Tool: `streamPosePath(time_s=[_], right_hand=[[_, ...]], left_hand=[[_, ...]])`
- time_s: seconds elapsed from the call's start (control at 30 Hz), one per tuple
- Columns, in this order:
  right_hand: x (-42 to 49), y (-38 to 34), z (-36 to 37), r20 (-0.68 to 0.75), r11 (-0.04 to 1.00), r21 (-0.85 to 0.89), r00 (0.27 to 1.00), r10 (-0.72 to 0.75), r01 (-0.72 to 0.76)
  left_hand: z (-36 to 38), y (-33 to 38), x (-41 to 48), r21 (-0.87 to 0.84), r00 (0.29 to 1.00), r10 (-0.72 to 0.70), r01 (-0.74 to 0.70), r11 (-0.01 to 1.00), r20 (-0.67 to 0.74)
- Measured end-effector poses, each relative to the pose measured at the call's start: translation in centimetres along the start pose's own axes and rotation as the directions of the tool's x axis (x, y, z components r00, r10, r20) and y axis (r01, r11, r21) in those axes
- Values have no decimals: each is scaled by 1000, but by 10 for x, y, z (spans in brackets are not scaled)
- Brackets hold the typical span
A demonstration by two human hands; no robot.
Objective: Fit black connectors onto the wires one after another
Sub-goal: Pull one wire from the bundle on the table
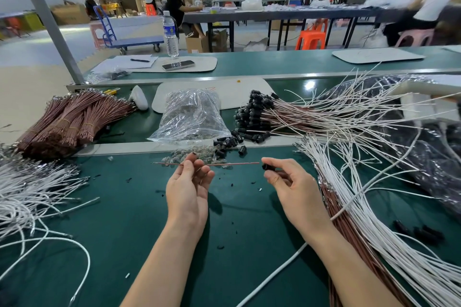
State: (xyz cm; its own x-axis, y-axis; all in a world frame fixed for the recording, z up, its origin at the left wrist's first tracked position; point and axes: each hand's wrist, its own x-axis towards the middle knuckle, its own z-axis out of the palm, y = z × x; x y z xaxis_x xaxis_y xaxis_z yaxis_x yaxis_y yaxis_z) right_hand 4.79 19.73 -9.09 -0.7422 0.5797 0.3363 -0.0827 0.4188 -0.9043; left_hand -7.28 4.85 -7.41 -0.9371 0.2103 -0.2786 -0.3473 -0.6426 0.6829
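- Two hands are at the centre of the frame, above the dark green desk (pixel 237 219).
- The left hand (pixel 189 182) pinches one thin red-brown wire (pixel 232 164) between thumb and fingertips. The wire lies level, with ends sticking out on both sides of the hand.
- The right hand (pixel 291 182) grips one small black cylindrical connector (pixel 267 166) in its curled fingertips. The connector is just beside the wire's right tip; whether they touch cannot be told.
- A loose heap of black connectors (pixel 227 143) lies just above the hands, roughly a dozen, too overlapped for a sure count.
- One crumpled clear plastic bag (pixel 192 114) sits above that heap.
- A sheaf of wires already capped with black connectors (pixel 254 107) lies right of the bag, far too many to count.
- Tied bundles of brown wires (pixel 74 119) lie at the left edge.
- There are two masses of white wires, one at lower left (pixel 30 194) and one at lower right (pixel 374 232).
- One clear water bottle (pixel 171 35) stands upright at upper centre.
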Motion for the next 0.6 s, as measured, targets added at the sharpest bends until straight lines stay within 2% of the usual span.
streamPosePath(time_s=[0.27,0.6], right_hand=[[-1,-2,0,-10,999,-6,999,-42,42],[0,1,0,-5,997,-62,998,-56,56]], left_hand=[[3,-1,-4,105,1000,18,-20,994,19],[3,0,-5,111,1000,23,-25,993,19]])
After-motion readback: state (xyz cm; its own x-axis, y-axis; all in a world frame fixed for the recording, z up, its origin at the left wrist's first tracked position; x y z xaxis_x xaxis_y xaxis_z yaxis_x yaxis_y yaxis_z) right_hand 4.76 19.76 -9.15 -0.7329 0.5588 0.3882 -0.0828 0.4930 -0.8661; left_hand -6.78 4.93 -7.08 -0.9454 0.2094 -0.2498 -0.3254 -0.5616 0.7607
